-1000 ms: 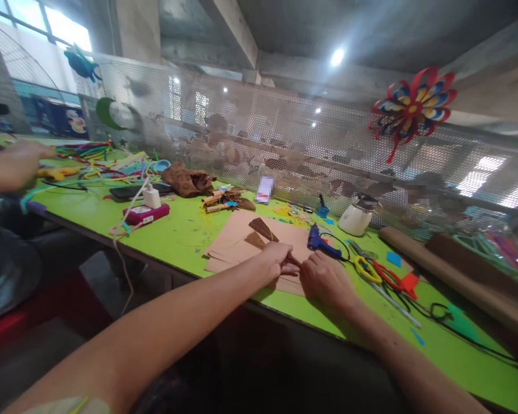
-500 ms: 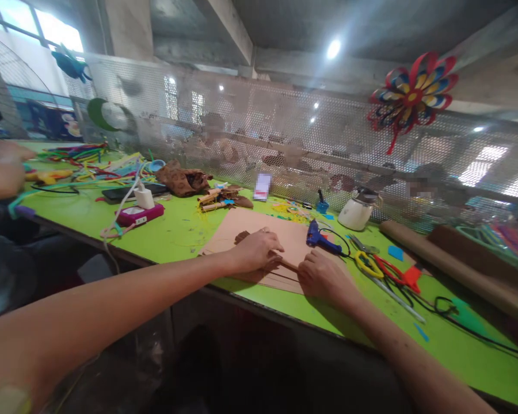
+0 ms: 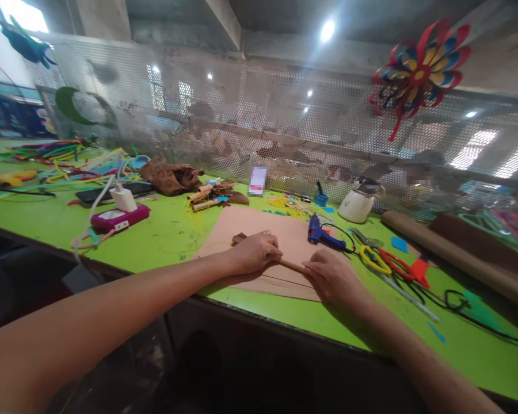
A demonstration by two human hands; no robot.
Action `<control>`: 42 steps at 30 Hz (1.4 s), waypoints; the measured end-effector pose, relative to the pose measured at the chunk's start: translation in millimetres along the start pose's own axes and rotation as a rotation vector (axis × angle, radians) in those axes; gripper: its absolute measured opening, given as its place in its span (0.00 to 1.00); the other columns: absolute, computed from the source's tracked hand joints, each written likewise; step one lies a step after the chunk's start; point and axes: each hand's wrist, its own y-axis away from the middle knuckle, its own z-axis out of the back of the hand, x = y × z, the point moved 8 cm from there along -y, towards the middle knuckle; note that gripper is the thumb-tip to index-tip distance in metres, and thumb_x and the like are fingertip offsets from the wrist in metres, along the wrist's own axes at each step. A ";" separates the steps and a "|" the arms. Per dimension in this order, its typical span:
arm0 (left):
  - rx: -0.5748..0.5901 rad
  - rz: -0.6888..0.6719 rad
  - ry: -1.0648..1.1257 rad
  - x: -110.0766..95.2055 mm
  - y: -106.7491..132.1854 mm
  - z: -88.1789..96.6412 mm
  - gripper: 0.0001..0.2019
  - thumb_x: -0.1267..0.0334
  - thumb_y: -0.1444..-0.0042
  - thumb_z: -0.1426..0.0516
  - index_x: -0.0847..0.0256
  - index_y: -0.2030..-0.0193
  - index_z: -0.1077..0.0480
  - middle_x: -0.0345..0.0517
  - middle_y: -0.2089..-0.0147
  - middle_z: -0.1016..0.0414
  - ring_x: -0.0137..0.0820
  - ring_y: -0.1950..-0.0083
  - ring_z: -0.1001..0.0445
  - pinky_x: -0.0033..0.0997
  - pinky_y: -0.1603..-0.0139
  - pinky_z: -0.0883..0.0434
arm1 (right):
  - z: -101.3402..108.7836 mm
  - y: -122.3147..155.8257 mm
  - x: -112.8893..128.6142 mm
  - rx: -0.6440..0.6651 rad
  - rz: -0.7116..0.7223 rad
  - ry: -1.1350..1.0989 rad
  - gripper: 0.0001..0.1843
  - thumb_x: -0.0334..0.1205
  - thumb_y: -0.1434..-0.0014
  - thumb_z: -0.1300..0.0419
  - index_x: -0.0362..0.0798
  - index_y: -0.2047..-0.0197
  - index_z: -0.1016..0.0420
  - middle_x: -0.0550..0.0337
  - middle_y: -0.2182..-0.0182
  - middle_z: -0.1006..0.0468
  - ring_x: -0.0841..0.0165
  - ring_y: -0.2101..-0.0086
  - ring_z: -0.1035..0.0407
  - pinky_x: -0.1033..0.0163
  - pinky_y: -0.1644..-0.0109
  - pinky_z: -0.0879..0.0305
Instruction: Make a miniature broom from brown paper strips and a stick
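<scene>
My left hand (image 3: 259, 253) is closed with its fingers pinching one end of a thin rolled brown paper tube (image 3: 292, 265). At the tube's other end, the fingers of my right hand (image 3: 334, 275) are closed on it. The tube lies low over a stack of brown paper sheets (image 3: 248, 221) at the table's front edge. A crumpled dark brown paper piece (image 3: 238, 238) sticks out behind my left hand. Just beyond my right hand, a blue glue gun (image 3: 322, 233) rests at the sheets' right side.
Yellow-handled scissors (image 3: 373, 259), red-orange-handled scissors (image 3: 399, 265) and black cable lie on the right. A white jug (image 3: 357, 202) stands behind, beside a long brown paper roll (image 3: 449, 253). Leftward are small paper rolls (image 3: 207, 201), a magenta power strip (image 3: 120, 218) and a phone (image 3: 257, 180).
The view has shifted slightly, and the other person's hand at the left has left it. My right hand has moved a little right, so more of the tube shows between my hands.
</scene>
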 end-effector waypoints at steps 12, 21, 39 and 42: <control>0.045 0.011 -0.064 8.9 -6.8 -6.2 0.16 0.63 0.39 0.51 0.62 0.73 0.27 0.46 0.66 0.36 0.31 0.63 0.39 0.31 0.61 0.41 | -1.9 -3.6 -12.4 0.020 -0.092 -0.039 0.19 0.38 0.34 0.54 0.47 0.71 0.26 0.57 0.73 0.32 0.68 0.68 0.39 0.64 0.65 0.48; 0.051 0.052 -0.005 21.1 -13.2 -11.0 0.11 0.64 0.40 0.48 0.60 0.64 0.25 0.44 0.68 0.34 0.31 0.62 0.37 0.30 0.59 0.39 | -3.6 -0.1 -9.2 0.034 -0.098 0.036 0.17 0.36 0.34 0.54 0.47 0.68 0.26 0.58 0.71 0.33 0.69 0.68 0.40 0.64 0.65 0.48; 0.083 -0.133 -0.416 -23.5 -4.9 -5.5 0.13 0.62 0.37 0.54 0.61 0.64 0.30 0.48 0.69 0.34 0.35 0.63 0.38 0.35 0.60 0.39 | -2.1 -1.4 8.2 0.086 -0.049 0.284 0.13 0.32 0.39 0.50 0.45 0.71 0.27 0.55 0.71 0.29 0.66 0.66 0.38 0.62 0.66 0.49; 0.105 -0.135 -0.440 -23.4 -5.8 -7.0 0.13 0.62 0.37 0.54 0.60 0.64 0.29 0.48 0.67 0.33 0.35 0.62 0.38 0.35 0.60 0.39 | -4.3 -1.9 3.9 0.089 -0.045 0.286 0.14 0.34 0.38 0.50 0.45 0.71 0.27 0.55 0.71 0.30 0.67 0.66 0.38 0.62 0.67 0.49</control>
